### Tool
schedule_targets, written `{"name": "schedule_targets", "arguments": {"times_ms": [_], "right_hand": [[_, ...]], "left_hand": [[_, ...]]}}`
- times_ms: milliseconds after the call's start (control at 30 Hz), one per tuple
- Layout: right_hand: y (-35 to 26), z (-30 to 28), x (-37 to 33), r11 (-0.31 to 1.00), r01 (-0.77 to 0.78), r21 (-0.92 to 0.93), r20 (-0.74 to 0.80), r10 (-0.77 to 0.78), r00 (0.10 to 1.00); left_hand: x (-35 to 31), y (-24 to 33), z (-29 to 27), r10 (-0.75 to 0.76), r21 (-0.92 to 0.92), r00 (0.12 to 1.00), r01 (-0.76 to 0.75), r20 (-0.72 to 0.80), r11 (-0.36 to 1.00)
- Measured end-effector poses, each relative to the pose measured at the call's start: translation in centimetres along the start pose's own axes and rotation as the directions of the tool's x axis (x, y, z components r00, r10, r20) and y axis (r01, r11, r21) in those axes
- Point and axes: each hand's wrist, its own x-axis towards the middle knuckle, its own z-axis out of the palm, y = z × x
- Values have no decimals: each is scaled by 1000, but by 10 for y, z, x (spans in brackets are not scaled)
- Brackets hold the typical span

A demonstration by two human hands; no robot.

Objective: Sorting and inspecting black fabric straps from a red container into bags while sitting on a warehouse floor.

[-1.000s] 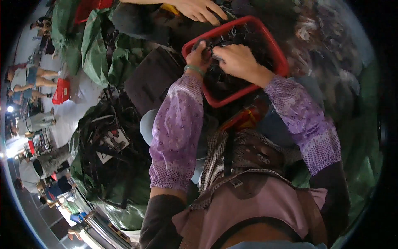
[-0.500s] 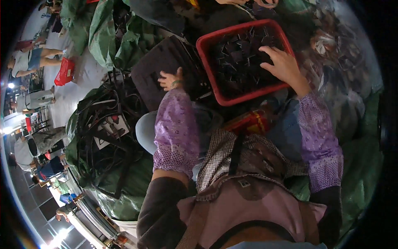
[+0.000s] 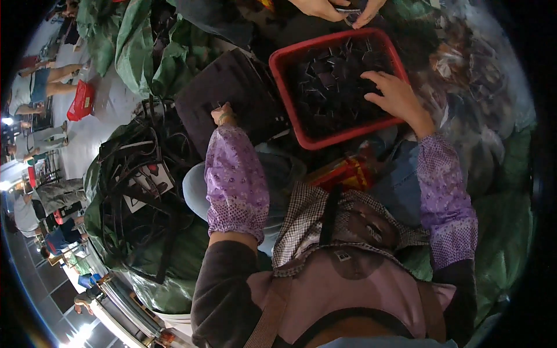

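From where I stand, the two hands are no longer together over the red tub [image 3: 348, 136]; they now work well apart. The left hand [image 3: 222, 113] is over the dark slab [image 3: 194, 95] beside the tub, its fingers no longer spread but drawn in. Whether they pinch anything I can't tell (something thin seems to stick up by the fingertips, but it is too small to make out). The right hand [image 3: 400, 100] has hardly shifted: it hangs over the right part of the tub, thumb and fingers parted, with nothing visible between them.

The bits [image 3: 328, 76], small and dark with thin, shiny prongs, lie jumbled in the tub, below and left of that right hand. I can't see whether it touches any.

Just beyond the tub, a co-worker's hands [image 3: 320, 8] have come together around a small item [image 3: 350, 13].

To my eye, the change means the left hand is the busy one at this instant, closing over the slab, while the right is free and the heap of bits is within its reach.
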Motion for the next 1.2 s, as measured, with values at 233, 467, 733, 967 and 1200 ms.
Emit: {"name": "schedule_targets", "arguments": {"times_ms": [233,467,733,967,1200], "right_hand": [[24,7,-12,999,-35,-35,88,37,995],[-5,12,7,996,80,-37,88,-76,993],[-2,14,11,1000,15,-13,174,-13,985],[-26,51,44,983,59,173,200,-94,975],[-47,100,74,707,-383,594,505,42,862]], "left_hand": [[-12,-18,44,492,434,799,-601,346,672],[56,-48,25,102,-471,899,124,427,873],[-55,19,-3,39,-678,773,529,633,510],[-100,11,6,164,-682,671,731,724,17],[-177,-2,6,373,-465,438,885,818,-20]]}}
